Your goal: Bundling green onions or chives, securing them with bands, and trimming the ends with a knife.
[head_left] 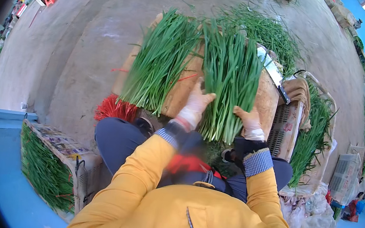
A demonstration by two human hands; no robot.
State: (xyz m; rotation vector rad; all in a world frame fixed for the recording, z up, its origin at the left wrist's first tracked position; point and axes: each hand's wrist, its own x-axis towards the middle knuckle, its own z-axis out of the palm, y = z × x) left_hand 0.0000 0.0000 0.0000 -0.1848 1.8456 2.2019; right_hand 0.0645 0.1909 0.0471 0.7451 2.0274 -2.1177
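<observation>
A bunch of green garlic chives (230, 74) lies across the wooden board (267, 94) before me, its pale stem ends hanging past the near edge. My left hand (196, 104), in a thin pale glove, grips the bunch's left side near the stems. On the opposite side my right hand (251, 121), also gloved, holds it with the thumb on top. The fingers beneath the leaves are hidden. To the left, a second bunch of chives (159, 59) rests on the board, with a thin red tie (188, 77) between the two. A broad-bladed knife (270, 68) lies at the board's right edge.
Loose chives (263, 30) are heaped behind the board. Red ties (114, 109) sit by my left knee. A plastic crate (283, 128) with a brown cloth (298, 92) and more greens stands at right; another crate (62, 142) of greens is at lower left.
</observation>
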